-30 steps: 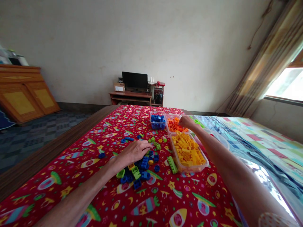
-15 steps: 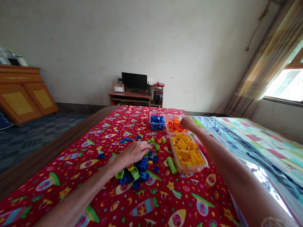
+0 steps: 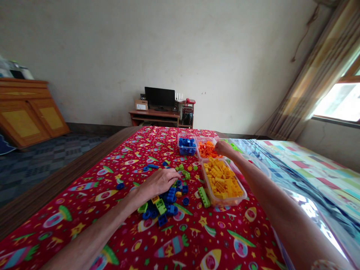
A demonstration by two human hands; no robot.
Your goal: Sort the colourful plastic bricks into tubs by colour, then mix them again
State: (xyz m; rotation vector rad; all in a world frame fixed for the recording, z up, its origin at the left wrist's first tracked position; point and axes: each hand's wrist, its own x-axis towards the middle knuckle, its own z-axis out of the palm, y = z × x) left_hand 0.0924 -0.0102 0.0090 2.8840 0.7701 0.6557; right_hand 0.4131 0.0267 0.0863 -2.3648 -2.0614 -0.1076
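My left hand [image 3: 165,179] rests over a loose pile of toy building bricks, its fingers bent down and together. What they may hold is hidden. Around it lie blue bricks [image 3: 171,195], a lime green brick [image 3: 160,206] and a few yellow pieces. My right hand [image 3: 223,148] is closed like a fist at the right edge of a clear box of orange bricks [image 3: 206,149]. Its fingertips face away from me, so I cannot make out anything in them. Just nearer stands a clear box of yellow bricks [image 3: 221,179].
A clear box of blue bricks [image 3: 187,145] stands left of the orange one. Green bricks [image 3: 234,146] lie behind my right hand. A long green brick [image 3: 204,197] sits beside the yellow box, on a red patterned cloth [image 3: 112,225]. Beyond is a desk with a monitor [image 3: 159,98].
My right hand has shifted very slightly lower at the orange box. My left hand stays in the same place over the pile.
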